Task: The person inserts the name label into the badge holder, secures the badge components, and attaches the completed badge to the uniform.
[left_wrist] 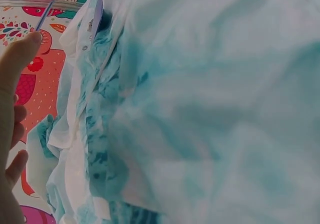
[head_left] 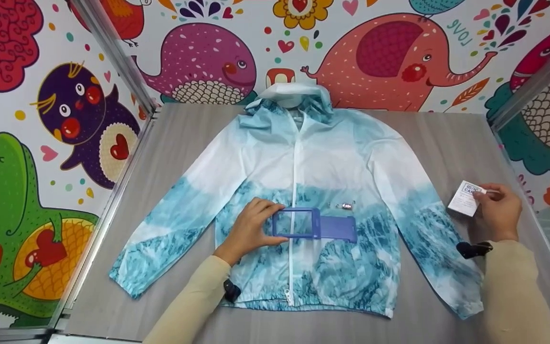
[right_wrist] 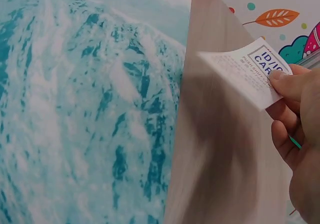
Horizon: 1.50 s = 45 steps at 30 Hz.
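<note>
A purple card holder is slid apart, its clear-windowed frame to the left and its solid part sticking out to the right. My left hand pinches the frame's left end between thumb and fingers, over the front of a jacket. In the left wrist view only a thin edge of the holder shows at the thumb tip. Beyond the jacket's right sleeve, my right hand pinches a white paper card. The right wrist view shows this card slightly bent, with "ID/IC CARD" printed on it.
The blue-and-white hooded jacket lies spread on a grey wood-grain table, sleeves outstretched, its white zipper closed. A small shiny metal piece shows just above the holder. Cartoon-printed walls enclose the back and sides.
</note>
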Each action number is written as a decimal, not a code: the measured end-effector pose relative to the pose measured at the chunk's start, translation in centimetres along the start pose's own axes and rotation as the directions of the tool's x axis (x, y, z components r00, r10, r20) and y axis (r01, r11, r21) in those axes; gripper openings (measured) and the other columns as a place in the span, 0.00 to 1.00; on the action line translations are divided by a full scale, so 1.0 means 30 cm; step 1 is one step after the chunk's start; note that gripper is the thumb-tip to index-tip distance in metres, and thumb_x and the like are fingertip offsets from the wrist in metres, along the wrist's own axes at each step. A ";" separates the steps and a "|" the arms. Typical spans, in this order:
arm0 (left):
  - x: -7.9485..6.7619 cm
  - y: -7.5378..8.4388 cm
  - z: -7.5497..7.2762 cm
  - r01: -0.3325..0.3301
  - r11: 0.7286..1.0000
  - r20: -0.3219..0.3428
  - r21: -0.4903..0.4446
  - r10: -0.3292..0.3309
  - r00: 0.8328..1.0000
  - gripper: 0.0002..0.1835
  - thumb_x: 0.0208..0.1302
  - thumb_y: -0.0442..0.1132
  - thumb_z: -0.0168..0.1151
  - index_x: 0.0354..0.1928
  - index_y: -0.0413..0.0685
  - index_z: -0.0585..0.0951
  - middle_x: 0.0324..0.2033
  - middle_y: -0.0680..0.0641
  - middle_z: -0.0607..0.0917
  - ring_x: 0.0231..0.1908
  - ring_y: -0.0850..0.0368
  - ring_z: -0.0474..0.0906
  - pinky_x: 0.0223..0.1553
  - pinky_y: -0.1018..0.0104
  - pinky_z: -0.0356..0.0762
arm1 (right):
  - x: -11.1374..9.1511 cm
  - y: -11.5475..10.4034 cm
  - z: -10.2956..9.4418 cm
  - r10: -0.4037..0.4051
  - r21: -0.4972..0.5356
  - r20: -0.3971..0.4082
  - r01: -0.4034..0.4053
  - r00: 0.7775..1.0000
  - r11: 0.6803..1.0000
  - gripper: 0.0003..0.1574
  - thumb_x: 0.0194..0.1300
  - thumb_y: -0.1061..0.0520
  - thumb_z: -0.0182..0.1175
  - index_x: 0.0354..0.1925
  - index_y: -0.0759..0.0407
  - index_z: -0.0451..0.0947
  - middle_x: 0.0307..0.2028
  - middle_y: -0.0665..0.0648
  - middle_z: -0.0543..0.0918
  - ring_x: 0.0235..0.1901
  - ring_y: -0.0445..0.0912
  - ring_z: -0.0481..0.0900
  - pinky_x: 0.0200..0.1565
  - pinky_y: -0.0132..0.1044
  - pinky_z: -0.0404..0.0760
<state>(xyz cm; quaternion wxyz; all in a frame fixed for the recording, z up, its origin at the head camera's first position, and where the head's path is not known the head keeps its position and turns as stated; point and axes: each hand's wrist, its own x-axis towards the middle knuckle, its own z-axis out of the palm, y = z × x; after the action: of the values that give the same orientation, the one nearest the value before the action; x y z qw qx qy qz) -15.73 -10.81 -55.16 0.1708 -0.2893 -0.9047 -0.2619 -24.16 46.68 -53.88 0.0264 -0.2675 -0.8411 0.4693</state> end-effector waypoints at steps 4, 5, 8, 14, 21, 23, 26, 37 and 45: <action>0.001 -0.001 0.000 0.000 1.000 -0.001 0.007 0.000 1.000 0.39 0.42 0.59 0.80 0.59 0.53 0.81 0.47 0.52 0.82 0.49 0.55 0.74 0.51 0.57 0.78 | -0.003 -0.017 -0.005 -0.010 0.031 0.005 0.009 1.000 0.999 0.13 0.71 0.51 0.58 0.52 0.47 0.76 0.37 0.40 0.73 0.40 0.39 0.70 0.35 0.17 0.76; 0.001 -0.001 0.000 0.001 1.000 0.000 0.005 -0.001 1.000 0.39 0.42 0.59 0.80 0.59 0.53 0.81 0.48 0.51 0.82 0.49 0.55 0.74 0.51 0.57 0.78 | -0.004 -0.020 -0.006 -0.016 0.035 0.007 0.016 1.000 0.999 0.12 0.71 0.50 0.58 0.52 0.47 0.76 0.37 0.40 0.74 0.39 0.39 0.71 0.36 0.17 0.76; 0.000 -0.001 -0.002 0.005 1.000 0.001 0.003 -0.005 1.000 0.39 0.43 0.59 0.80 0.59 0.52 0.81 0.48 0.51 0.82 0.49 0.55 0.74 0.51 0.57 0.78 | -0.008 -0.031 -0.010 -0.039 0.044 0.005 0.039 0.999 0.998 0.13 0.72 0.50 0.56 0.53 0.47 0.76 0.37 0.39 0.75 0.39 0.38 0.73 0.37 0.16 0.76; 0.004 -0.003 -0.006 0.000 1.000 0.003 0.005 0.000 1.000 0.39 0.44 0.60 0.79 0.59 0.52 0.81 0.48 0.52 0.82 0.49 0.56 0.74 0.52 0.58 0.78 | -0.018 -0.087 -0.012 -0.056 0.014 -0.050 0.057 0.997 0.998 0.12 0.71 0.47 0.57 0.51 0.44 0.76 0.36 0.32 0.74 0.38 0.31 0.74 0.50 0.20 0.76; 0.010 -0.004 -0.007 -0.004 1.000 -0.008 0.008 0.004 1.000 0.40 0.43 0.60 0.79 0.59 0.53 0.80 0.48 0.52 0.81 0.48 0.56 0.74 0.50 0.58 0.78 | -0.046 -0.168 -0.010 -0.116 0.049 -0.053 0.118 0.992 0.992 0.08 0.69 0.46 0.60 0.45 0.44 0.76 0.36 0.31 0.75 0.33 0.26 0.79 0.42 0.18 0.78; 0.012 -0.004 -0.008 -0.002 1.000 -0.006 0.009 0.002 1.000 0.39 0.43 0.60 0.79 0.59 0.53 0.80 0.48 0.52 0.81 0.48 0.56 0.74 0.50 0.58 0.78 | -0.057 -0.188 -0.006 -0.139 0.087 -0.026 0.141 0.990 0.986 0.09 0.69 0.48 0.61 0.44 0.47 0.76 0.35 0.32 0.77 0.31 0.27 0.81 0.37 0.18 0.78; 0.015 -0.004 -0.010 0.003 1.000 0.002 0.012 -0.003 1.000 0.39 0.44 0.61 0.78 0.60 0.54 0.80 0.48 0.52 0.82 0.48 0.56 0.74 0.51 0.58 0.78 | -0.078 -0.213 0.006 -0.178 0.176 0.002 0.175 0.984 0.969 0.10 0.67 0.52 0.63 0.44 0.54 0.76 0.32 0.34 0.80 0.27 0.30 0.84 0.33 0.21 0.81; 0.033 -0.002 -0.011 0.013 1.000 -0.002 -0.003 -0.013 1.000 0.40 0.43 0.59 0.80 0.59 0.51 0.81 0.47 0.51 0.82 0.48 0.55 0.74 0.51 0.56 0.78 | -0.200 -0.292 0.109 -0.214 0.239 0.018 0.203 0.977 0.949 0.09 0.68 0.57 0.62 0.46 0.56 0.74 0.38 0.48 0.75 0.29 0.35 0.83 0.34 0.24 0.83; 0.036 0.001 -0.013 0.008 1.000 -0.003 -0.016 -0.008 1.000 0.40 0.45 0.61 0.78 0.60 0.52 0.80 0.48 0.51 0.82 0.49 0.55 0.74 0.51 0.56 0.77 | -0.305 -0.327 0.192 -0.437 0.194 0.057 0.419 0.898 0.887 0.22 0.68 0.66 0.58 0.60 0.60 0.73 0.42 0.48 0.74 0.32 0.39 0.81 0.34 0.26 0.84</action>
<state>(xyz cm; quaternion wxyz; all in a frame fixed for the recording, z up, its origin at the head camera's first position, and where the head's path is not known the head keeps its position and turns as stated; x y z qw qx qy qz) -16.50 -10.56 -54.33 0.1689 -0.2866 -0.9035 -0.2702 -22.22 33.78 -47.32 0.1114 -0.0482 -0.8346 0.5374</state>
